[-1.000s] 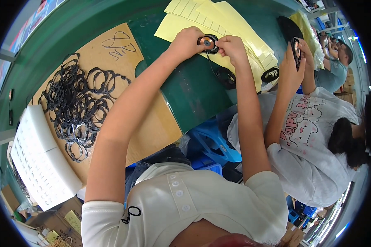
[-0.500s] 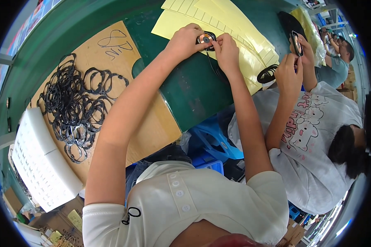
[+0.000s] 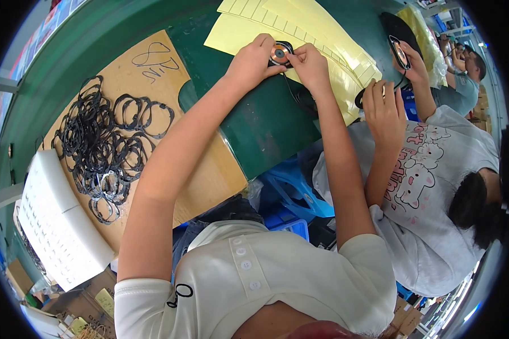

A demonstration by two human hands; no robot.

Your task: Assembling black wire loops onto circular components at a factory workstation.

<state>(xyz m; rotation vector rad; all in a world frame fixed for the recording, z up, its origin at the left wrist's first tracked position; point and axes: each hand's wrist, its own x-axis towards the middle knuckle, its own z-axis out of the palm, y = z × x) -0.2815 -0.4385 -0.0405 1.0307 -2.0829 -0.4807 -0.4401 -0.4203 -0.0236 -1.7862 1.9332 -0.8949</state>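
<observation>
Between my hands is a round black charger housing with a copper coil point(image 3: 279, 53) and a dark centre, above the green table. My left hand point(image 3: 253, 63) grips its left edge, fingers behind and thumb along the lower rim. At the coil's right side my right hand point(image 3: 309, 65) has thumb and forefinger pinched together against the rim; whether a small part is between them I cannot tell. A thin black cable point(image 3: 290, 86) hangs from the housing. Yellow sheets with ruled strips point(image 3: 322, 56) lie just behind and to the right of my hands.
A brown board point(image 3: 209, 186) on the left bears a tangled heap of black rings point(image 3: 96, 135). Beside it is a white printed sheet point(image 3: 62, 220). At right, a co-worker's hand point(image 3: 415, 65) holds a similar coil piece point(image 3: 399, 52). A blue stool point(image 3: 300, 192) stands below the table edge.
The coil piece in my hands has tilted and shifted slightly left, showing more copper. The co-worker's nearer hand has let go of their piece and dropped toward the cable.
</observation>
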